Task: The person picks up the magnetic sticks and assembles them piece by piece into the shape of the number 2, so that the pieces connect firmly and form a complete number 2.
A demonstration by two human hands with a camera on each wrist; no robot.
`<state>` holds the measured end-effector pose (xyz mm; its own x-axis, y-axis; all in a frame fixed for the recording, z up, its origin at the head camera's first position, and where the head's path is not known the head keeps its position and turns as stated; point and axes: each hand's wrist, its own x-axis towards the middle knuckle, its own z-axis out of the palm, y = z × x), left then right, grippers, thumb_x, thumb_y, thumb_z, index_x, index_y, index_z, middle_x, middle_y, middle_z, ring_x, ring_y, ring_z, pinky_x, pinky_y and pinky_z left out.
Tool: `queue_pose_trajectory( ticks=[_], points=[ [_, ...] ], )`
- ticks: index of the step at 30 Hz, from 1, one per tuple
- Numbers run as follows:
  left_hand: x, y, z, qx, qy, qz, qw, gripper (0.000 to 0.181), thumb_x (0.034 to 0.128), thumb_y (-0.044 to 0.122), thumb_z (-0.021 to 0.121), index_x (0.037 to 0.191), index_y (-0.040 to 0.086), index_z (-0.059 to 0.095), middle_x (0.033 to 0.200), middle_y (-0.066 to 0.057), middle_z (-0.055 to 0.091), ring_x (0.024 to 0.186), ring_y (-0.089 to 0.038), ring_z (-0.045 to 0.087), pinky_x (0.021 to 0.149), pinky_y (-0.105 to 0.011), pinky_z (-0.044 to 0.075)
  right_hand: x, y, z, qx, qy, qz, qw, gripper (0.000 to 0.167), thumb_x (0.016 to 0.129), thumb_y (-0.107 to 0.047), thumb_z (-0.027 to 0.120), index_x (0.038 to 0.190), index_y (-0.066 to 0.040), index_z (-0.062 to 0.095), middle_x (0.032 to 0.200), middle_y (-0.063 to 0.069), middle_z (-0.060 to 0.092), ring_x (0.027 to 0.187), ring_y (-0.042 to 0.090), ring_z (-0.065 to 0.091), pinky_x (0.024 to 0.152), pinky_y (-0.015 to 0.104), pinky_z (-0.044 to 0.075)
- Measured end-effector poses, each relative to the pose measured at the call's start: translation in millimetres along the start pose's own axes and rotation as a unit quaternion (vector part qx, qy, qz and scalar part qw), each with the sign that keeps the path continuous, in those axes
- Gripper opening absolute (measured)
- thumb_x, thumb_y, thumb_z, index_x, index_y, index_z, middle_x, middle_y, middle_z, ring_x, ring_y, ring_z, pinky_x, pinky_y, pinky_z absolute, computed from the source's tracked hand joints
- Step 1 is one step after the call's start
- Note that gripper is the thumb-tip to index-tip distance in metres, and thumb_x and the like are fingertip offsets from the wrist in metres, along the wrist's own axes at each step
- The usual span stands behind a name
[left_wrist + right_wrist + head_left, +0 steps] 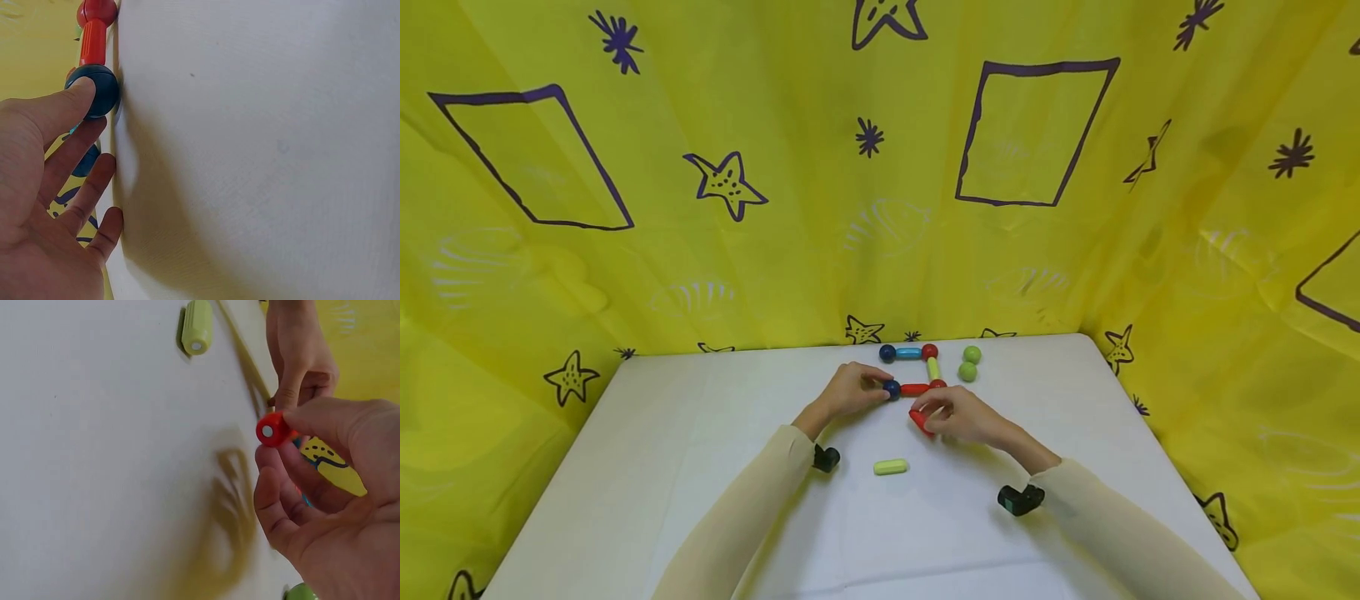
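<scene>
My left hand (850,389) pinches a dark blue ball (892,389) at one end of a chain of magnetic balls and rods on the table. From that ball a red rod (914,389) leads to a red ball (937,385), partly behind my right hand (966,415). A yellow-green rod (933,368) joins it to a farther red ball (929,352), followed by a light blue rod (908,353) and another dark blue ball (887,353). Between thumb and fingers, my right hand holds a separate red rod (274,430), its pale round end facing the right wrist camera.
Two light green balls, one farther back (972,354) and one nearer (967,372), lie right of the chain. A loose yellow-green rod (891,467) lies in front of the hands on the white table (737,433). A yellow patterned curtain (790,250) surrounds the table's back and sides.
</scene>
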<state>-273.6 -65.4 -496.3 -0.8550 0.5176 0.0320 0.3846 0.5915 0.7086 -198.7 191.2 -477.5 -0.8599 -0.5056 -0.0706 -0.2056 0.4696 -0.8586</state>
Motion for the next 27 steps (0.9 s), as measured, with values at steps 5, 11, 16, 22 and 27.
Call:
queue_pose_trajectory(
  ticks=[5,11,16,22,27],
  points=[
    [0.4,-0.2,0.1,0.004,0.002,0.005,1.0,0.027,0.0914,0.016,0.08,0.118,0.011,0.078,0.11,-0.003,0.076,0.098,-0.016,0.064,0.092,-0.037,0.052,5.1,2.5,7.7,0.053,0.049,0.045,0.9964,0.029,0.095,-0.004,0.071,0.124,-0.006,0.071,0.107,0.009,0.072,0.085,0.02,0.066,0.072,0.035,0.058],
    [0.4,-1.2,0.2,0.001,-0.003,0.003,1.0,0.027,0.0914,0.017,0.08,0.118,0.011,0.078,0.11,-0.004,0.075,0.097,-0.018,0.064,0.091,-0.037,0.052,14.0,3.4,21.9,0.107,0.097,0.089,0.9855,0.03,0.094,-0.007,0.074,0.124,-0.004,0.072,0.103,0.012,0.074,0.082,0.021,0.07,0.068,0.031,0.058],
    [-0.1,-1.7,0.7,0.0,0.0,0.0,1.0,0.027,0.0913,0.017,0.08,0.117,0.011,0.079,0.11,-0.004,0.075,0.097,-0.017,0.064,0.091,-0.038,0.052,20.9,-1.2,32.4,0.122,0.125,0.111,0.9783,0.03,0.093,-0.005,0.074,0.124,-0.003,0.072,0.098,0.012,0.076,0.075,0.021,0.072,0.064,0.027,0.057],
    [-0.1,-1.7,1.0,-0.002,0.002,0.002,1.0,0.027,0.0915,0.017,0.08,0.118,0.011,0.078,0.108,-0.003,0.075,0.096,-0.016,0.063,0.091,-0.037,0.052,28.6,-4.2,39.3,0.133,0.143,0.137,0.9711,0.031,0.094,-0.003,0.073,0.124,-0.003,0.072,0.097,0.011,0.076,0.074,0.02,0.07,0.064,0.027,0.056],
    [-0.6,-0.3,0.2,-0.005,0.002,0.003,1.0,0.027,0.0916,0.017,0.079,0.118,0.011,0.078,0.108,-0.003,0.075,0.096,-0.016,0.064,0.09,-0.037,0.052,33.3,-5.9,41.8,0.141,0.153,0.144,0.9675,0.031,0.094,-0.003,0.073,0.125,-0.002,0.072,0.098,0.012,0.076,0.074,0.02,0.071,0.063,0.028,0.056]
  ],
)
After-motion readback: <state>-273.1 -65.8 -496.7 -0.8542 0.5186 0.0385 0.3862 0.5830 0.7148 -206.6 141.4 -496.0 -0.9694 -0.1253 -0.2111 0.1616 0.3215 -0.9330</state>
